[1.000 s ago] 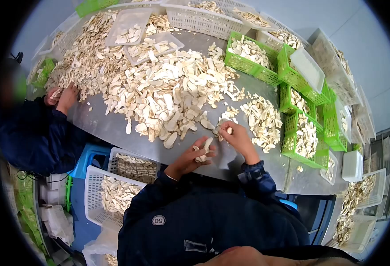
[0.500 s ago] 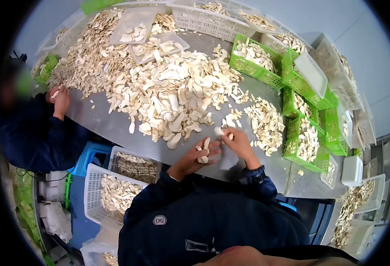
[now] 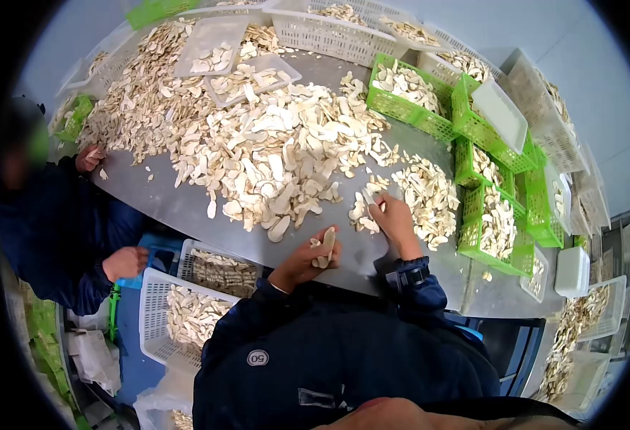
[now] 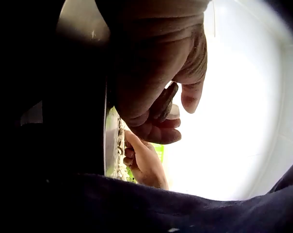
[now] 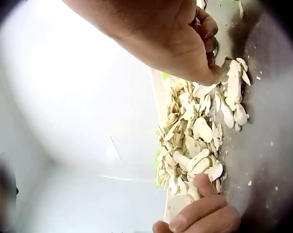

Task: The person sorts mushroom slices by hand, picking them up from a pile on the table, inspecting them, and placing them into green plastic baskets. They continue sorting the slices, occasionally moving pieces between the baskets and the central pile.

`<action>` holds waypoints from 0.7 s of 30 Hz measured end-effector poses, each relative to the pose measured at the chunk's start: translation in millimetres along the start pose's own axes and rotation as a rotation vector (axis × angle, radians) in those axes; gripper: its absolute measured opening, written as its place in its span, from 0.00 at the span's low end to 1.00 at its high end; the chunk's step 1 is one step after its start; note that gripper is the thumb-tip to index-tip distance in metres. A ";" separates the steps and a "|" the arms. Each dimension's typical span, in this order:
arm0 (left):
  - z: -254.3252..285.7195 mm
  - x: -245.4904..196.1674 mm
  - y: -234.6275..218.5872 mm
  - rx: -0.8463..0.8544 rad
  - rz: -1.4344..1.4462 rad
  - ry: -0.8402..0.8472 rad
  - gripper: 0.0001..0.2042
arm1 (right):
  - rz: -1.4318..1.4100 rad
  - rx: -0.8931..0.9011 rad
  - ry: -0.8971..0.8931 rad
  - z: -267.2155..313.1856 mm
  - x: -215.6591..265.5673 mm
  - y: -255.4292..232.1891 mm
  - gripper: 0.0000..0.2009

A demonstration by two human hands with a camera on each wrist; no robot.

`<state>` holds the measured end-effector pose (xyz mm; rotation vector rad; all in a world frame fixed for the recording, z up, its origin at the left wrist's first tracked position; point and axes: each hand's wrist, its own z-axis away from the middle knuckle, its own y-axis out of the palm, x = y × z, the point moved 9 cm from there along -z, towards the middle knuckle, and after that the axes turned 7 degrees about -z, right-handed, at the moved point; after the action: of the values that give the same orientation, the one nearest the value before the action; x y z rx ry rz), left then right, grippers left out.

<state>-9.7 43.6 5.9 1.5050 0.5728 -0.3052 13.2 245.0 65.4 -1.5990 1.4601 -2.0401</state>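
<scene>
Pale dried slices, apparently mushroom, lie in a broad heap (image 3: pixel 279 143) on the metal table. My left hand (image 3: pixel 308 259) grips a few mushroom slices (image 3: pixel 324 249) near the table's front edge, and its fingers curl around them in the left wrist view. To the right, my right hand (image 3: pixel 397 218) is low over a small cluster of slices (image 3: pixel 360 209), pinching a mushroom slice (image 5: pixel 226 72) between thumb and fingers. Beside this hand is a larger separate pile (image 3: pixel 426 197). The right hand's fingertips are partly hidden behind its thumb in the right wrist view.
Green baskets (image 3: pixel 498 222) of slices line the right side. White crates (image 3: pixel 336 36) stand along the back, and clear trays (image 3: pixel 254 77) sit on the heap. Another person (image 3: pixel 64 222) works at the left. A white crate (image 3: pixel 154 322) of slices stands below the table's front edge.
My right hand has moved right and forward with a slice, from near my left hand to the small cluster. The left fingers have closed more around their slices. The other person's one hand has dropped off the table.
</scene>
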 end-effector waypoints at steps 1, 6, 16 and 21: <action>0.5 0.0 -1.7 -0.029 -0.011 -0.003 0.24 | 0.000 -0.030 0.003 1.5 -3.4 -4.7 0.11; 1.4 1.8 -3.6 -0.073 -0.023 -0.011 0.22 | 0.064 -0.073 0.053 6.9 -30.1 -27.2 0.12; 2.2 1.5 -4.5 -0.114 -0.002 -0.031 0.19 | 0.017 -0.031 -0.044 0.2 9.1 -1.2 0.16; 0.7 -0.1 -0.9 -0.066 0.018 -0.017 0.18 | 0.162 0.092 -0.051 3.3 30.1 21.5 0.19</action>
<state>-10.1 42.8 5.2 1.4422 0.5511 -0.2825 -5.3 213.0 68.6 -1.4368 1.4072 -1.9337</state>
